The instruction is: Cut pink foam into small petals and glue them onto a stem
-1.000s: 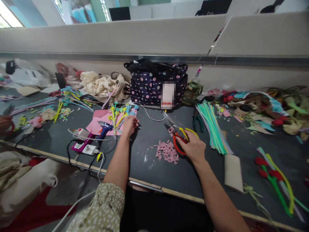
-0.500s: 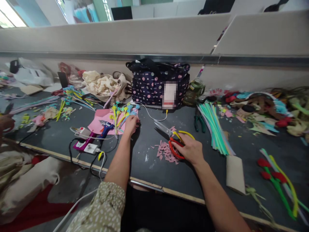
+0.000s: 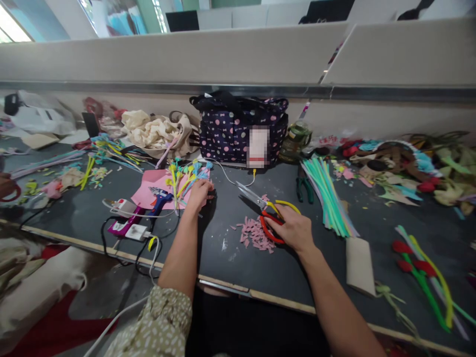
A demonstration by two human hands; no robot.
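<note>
My right hand (image 3: 295, 228) is wrapped round the red and yellow handles of a pair of scissors (image 3: 253, 197). The blades are slightly parted and point up and left, above a pile of small pink cut pieces (image 3: 256, 233). My left hand (image 3: 201, 194) is at the right edge of a pink sheet (image 3: 143, 186), its fingers loosely bent and apart, with nothing visible in them. Right beside it, a bunch of yellow and blue pipe-cleaner flowers (image 3: 184, 176) lies on the sheet; my hand covers some of the stems.
A blue glue gun (image 3: 160, 201) and a purple power strip (image 3: 128, 222) with cables lie left. Behind stand a dotted bag (image 3: 223, 131) and a bottle (image 3: 295, 141). Pliers (image 3: 305, 186), pipe cleaners (image 3: 329, 198), a beige roll (image 3: 360, 267) and red tulips (image 3: 416, 267) lie right. Another person's hand (image 3: 5, 186) shows far left.
My left hand has drawn back slightly from the flowers, and its fingers look looser. The scissors stay in my right hand, barely moved. The view has shifted a little.
</note>
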